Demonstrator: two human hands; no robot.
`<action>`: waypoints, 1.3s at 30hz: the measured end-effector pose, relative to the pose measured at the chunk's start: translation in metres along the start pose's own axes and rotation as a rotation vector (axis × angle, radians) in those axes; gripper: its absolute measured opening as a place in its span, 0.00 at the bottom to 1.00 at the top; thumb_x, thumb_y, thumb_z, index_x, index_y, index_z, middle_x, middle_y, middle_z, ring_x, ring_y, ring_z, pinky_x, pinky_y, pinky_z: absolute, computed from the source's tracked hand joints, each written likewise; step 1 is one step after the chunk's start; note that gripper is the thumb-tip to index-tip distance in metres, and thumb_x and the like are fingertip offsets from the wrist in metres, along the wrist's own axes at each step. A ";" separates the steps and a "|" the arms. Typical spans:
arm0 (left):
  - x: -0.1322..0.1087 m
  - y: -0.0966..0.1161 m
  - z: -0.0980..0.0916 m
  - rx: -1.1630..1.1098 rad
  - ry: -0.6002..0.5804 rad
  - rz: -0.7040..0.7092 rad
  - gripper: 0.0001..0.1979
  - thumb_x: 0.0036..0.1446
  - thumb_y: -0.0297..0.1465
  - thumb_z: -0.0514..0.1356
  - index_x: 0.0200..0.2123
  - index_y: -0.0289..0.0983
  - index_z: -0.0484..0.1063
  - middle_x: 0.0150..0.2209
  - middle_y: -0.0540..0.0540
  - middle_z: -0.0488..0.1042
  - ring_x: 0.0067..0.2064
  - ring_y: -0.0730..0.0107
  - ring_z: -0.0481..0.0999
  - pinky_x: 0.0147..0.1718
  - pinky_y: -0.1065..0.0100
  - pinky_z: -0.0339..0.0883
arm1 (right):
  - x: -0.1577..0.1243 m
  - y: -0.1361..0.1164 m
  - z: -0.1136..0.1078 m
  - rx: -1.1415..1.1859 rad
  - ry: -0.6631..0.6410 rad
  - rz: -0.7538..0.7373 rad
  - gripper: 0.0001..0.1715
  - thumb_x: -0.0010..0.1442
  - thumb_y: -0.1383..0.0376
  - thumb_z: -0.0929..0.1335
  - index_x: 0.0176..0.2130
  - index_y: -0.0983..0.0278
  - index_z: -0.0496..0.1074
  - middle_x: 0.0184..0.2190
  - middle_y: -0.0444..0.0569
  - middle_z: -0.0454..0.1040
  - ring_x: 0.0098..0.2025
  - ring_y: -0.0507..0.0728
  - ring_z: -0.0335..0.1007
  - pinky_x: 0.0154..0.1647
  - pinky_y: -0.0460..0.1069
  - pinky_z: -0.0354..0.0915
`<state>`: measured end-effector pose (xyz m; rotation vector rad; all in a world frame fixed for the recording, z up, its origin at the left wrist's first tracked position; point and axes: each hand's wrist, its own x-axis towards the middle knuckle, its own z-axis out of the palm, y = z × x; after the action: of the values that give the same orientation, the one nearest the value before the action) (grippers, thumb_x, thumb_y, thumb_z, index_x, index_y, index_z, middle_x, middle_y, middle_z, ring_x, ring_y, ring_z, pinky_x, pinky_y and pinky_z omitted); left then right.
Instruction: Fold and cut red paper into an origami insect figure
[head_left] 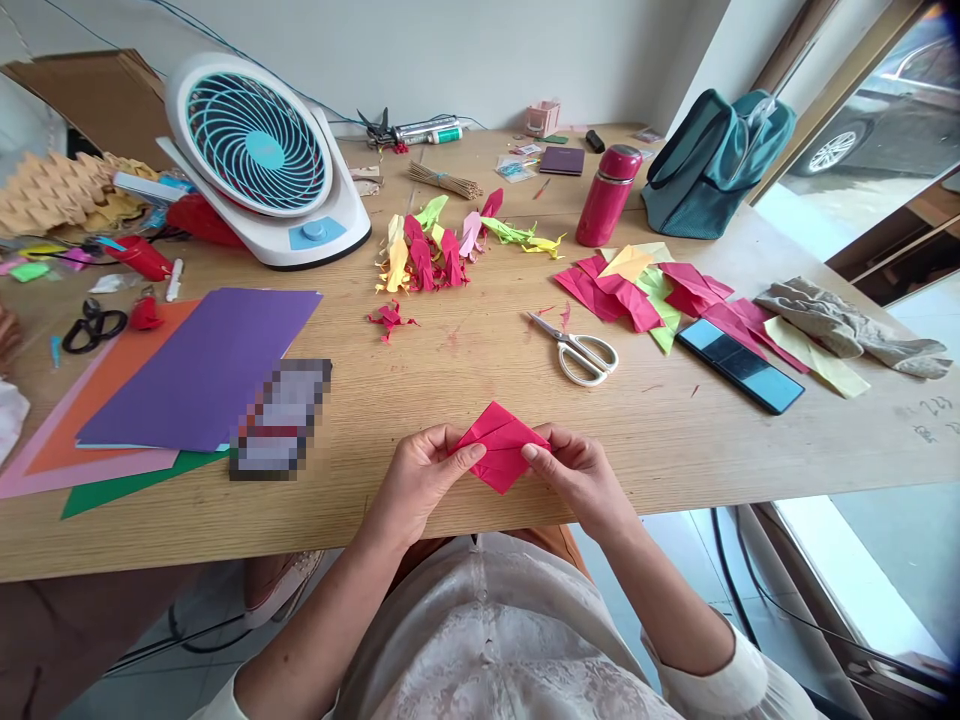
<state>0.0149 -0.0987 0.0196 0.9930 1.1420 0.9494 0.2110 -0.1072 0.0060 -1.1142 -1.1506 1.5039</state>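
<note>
Between my two hands I hold a folded piece of red origami paper [498, 440], diamond-shaped with creases across it, at the table's front edge. My left hand [429, 468] pinches its left corner, thumb on top. The right corner is gripped by my right hand [581, 470] the same way, fingers tucked behind. White-handled scissors [583, 355] lie beyond my right hand, blades pointing up and left. Farther off stand several folded paper figures [424, 250] in red, yellow, green and pink, with one red figure [391, 318] apart and nearer.
Paper sheets [202, 370] and a phone [281, 420] lie left; a white fan [262, 150] stands behind. To the right are folded papers [611, 295], another phone [741, 365], a cloth [851, 325], a red flask [609, 195] and a teal bag [716, 170]. Another person's hand shows far left.
</note>
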 end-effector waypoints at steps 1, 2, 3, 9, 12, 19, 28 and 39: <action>0.000 -0.001 -0.001 0.007 -0.003 -0.008 0.16 0.48 0.41 0.73 0.31 0.34 0.79 0.30 0.49 0.77 0.34 0.72 0.72 0.38 0.70 0.66 | 0.000 0.000 0.000 -0.016 0.004 -0.011 0.23 0.57 0.47 0.74 0.27 0.63 0.75 0.23 0.44 0.70 0.28 0.52 0.62 0.31 0.48 0.60; 0.000 -0.001 -0.001 0.013 -0.006 -0.015 0.16 0.48 0.41 0.73 0.31 0.34 0.79 0.30 0.49 0.77 0.33 0.73 0.72 0.37 0.71 0.66 | -0.001 0.000 0.000 -0.029 0.010 -0.024 0.23 0.58 0.47 0.73 0.26 0.63 0.74 0.22 0.43 0.69 0.27 0.52 0.61 0.30 0.48 0.59; 0.000 -0.001 -0.002 0.019 -0.009 -0.017 0.16 0.48 0.41 0.73 0.30 0.34 0.78 0.29 0.50 0.76 0.32 0.74 0.71 0.36 0.72 0.65 | -0.001 0.000 0.000 -0.039 0.016 -0.035 0.23 0.59 0.48 0.72 0.25 0.63 0.73 0.22 0.43 0.68 0.27 0.51 0.60 0.30 0.48 0.59; 0.001 0.001 -0.007 0.080 -0.110 0.004 0.14 0.53 0.41 0.70 0.35 0.36 0.80 0.33 0.49 0.79 0.36 0.71 0.75 0.40 0.71 0.68 | -0.001 0.000 -0.001 -0.075 0.006 -0.060 0.23 0.61 0.49 0.71 0.25 0.63 0.72 0.23 0.43 0.68 0.28 0.52 0.59 0.31 0.48 0.58; 0.003 0.002 -0.008 0.146 -0.161 -0.004 0.15 0.52 0.40 0.70 0.39 0.36 0.80 0.36 0.47 0.81 0.38 0.67 0.77 0.40 0.68 0.69 | 0.000 -0.001 -0.002 -0.141 -0.019 -0.070 0.25 0.59 0.48 0.72 0.24 0.64 0.72 0.23 0.44 0.68 0.27 0.51 0.60 0.30 0.47 0.58; 0.002 -0.006 -0.003 0.235 -0.205 -0.007 0.15 0.53 0.37 0.69 0.43 0.36 0.81 0.40 0.44 0.83 0.41 0.59 0.80 0.44 0.62 0.72 | 0.007 -0.007 -0.003 -0.069 -0.016 -0.047 0.22 0.56 0.49 0.74 0.26 0.64 0.75 0.23 0.45 0.71 0.27 0.52 0.62 0.29 0.47 0.60; 0.000 -0.009 0.003 0.084 -0.170 -0.028 0.16 0.49 0.38 0.71 0.39 0.36 0.82 0.37 0.46 0.83 0.42 0.59 0.81 0.46 0.60 0.74 | 0.014 0.002 -0.004 -0.003 -0.025 -0.026 0.23 0.59 0.47 0.72 0.28 0.63 0.73 0.24 0.43 0.69 0.27 0.51 0.60 0.29 0.47 0.58; -0.003 -0.001 0.002 0.273 -0.100 0.040 0.18 0.54 0.43 0.67 0.24 0.36 0.69 0.23 0.54 0.67 0.26 0.76 0.64 0.26 0.73 0.59 | 0.011 -0.008 -0.002 -0.134 -0.147 -0.018 0.24 0.60 0.48 0.71 0.25 0.64 0.70 0.22 0.42 0.65 0.24 0.49 0.57 0.25 0.46 0.55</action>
<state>0.0162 -0.1021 0.0199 1.2731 1.1909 0.7784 0.2121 -0.0945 0.0117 -1.0932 -1.3761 1.5333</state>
